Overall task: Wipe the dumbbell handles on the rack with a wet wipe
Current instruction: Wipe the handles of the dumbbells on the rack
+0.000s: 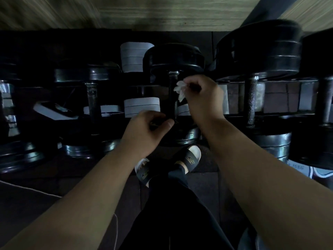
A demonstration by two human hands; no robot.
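A person's right hand (201,94) pinches a crumpled white wet wipe (180,90) between thumb and curled fingers, at the right side of the dark steel handle (172,98) of a black round-plated dumbbell (174,56) lying mid-rack; the left hand (146,130) curls its fingers round that handle's near end. The wipe looks soft, limp and light, best bunched round the bar; the dumbbell, likely heavy and rigid, is better wiped where it lies than lifted
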